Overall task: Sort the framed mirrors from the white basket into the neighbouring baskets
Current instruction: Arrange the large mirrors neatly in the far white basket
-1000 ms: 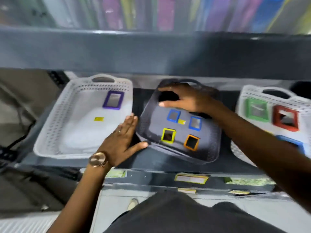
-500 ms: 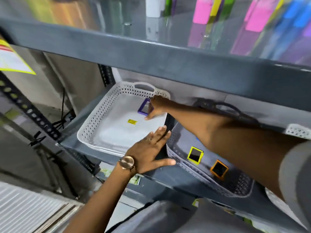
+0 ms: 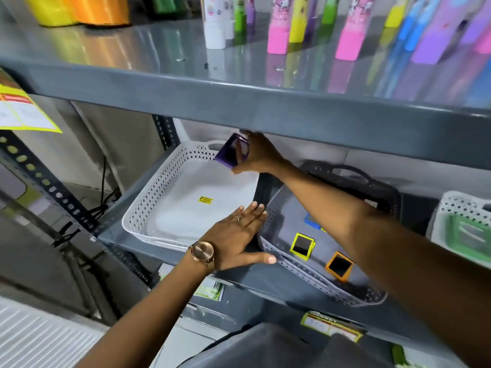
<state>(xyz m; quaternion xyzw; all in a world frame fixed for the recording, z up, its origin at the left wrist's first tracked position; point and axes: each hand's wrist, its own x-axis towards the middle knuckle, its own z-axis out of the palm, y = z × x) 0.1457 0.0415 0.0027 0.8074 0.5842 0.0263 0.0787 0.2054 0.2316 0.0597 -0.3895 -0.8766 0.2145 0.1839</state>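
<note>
My right hand (image 3: 259, 155) grips a purple-framed mirror (image 3: 231, 153), tilted and lifted above the far end of the white basket (image 3: 148, 208). That basket holds only a small yellow sticker (image 3: 205, 200). My left hand (image 3: 239, 235) lies flat on the shelf with fingers spread, touching the near corner of the grey basket (image 3: 281, 254). Inside the grey basket lie a yellow-framed mirror (image 3: 301, 246), an orange-framed mirror (image 3: 339, 265) and a blue-framed one (image 3: 311, 220), partly hidden by my right arm.
A second white basket (image 3: 451, 205) at the far right holds a green-framed mirror (image 3: 469, 233). The upper shelf's edge (image 3: 265, 102) hangs just above my right hand. Coloured bottles (image 3: 276, 27) stand on that upper shelf. A perforated upright (image 3: 47, 187) rises at the left.
My right hand moved from the grey basket to the white one, took the purple-framed mirror and lifted it off the basket floor. My left hand stayed on the shelf.
</note>
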